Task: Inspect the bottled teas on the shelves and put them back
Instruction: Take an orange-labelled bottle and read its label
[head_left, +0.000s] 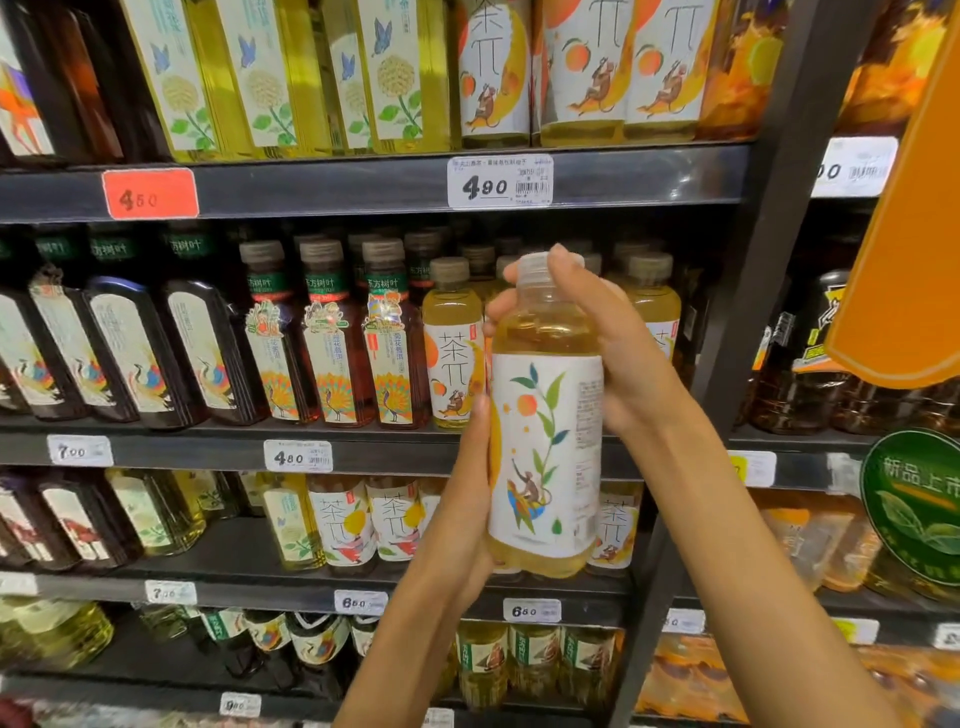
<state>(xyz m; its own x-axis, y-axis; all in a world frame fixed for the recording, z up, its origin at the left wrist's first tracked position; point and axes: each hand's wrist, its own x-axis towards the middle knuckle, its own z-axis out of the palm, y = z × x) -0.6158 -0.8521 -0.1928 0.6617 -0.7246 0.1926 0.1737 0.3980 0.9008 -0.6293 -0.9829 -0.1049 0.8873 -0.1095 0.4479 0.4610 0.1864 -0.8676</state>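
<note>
We start at the left, where dark teas (124, 353) stand shoulder to shoulder on the middle shelf (156, 447), labels out so shoppers can read them, and beside them red-brown teas (332, 343) with capped necks. Next come pale yellow bottles (453, 343), the same sort as the one we've lifted. Our left hand (467, 499) cups the bottle (545, 415) low on its side, fingers pressed up along the label, taking the weight, we judge. The bottle is upright, out in front of the middle shelf, its back label turned to us for reading. It is full of clear golden tea almost to the neck, cap on. Our right hand (587, 332) wraps the shoulder and neck, thumb up by the cap (535, 267), steadying it or ready to turn it. Behind it a gap in the row looks like its slot.
</note>
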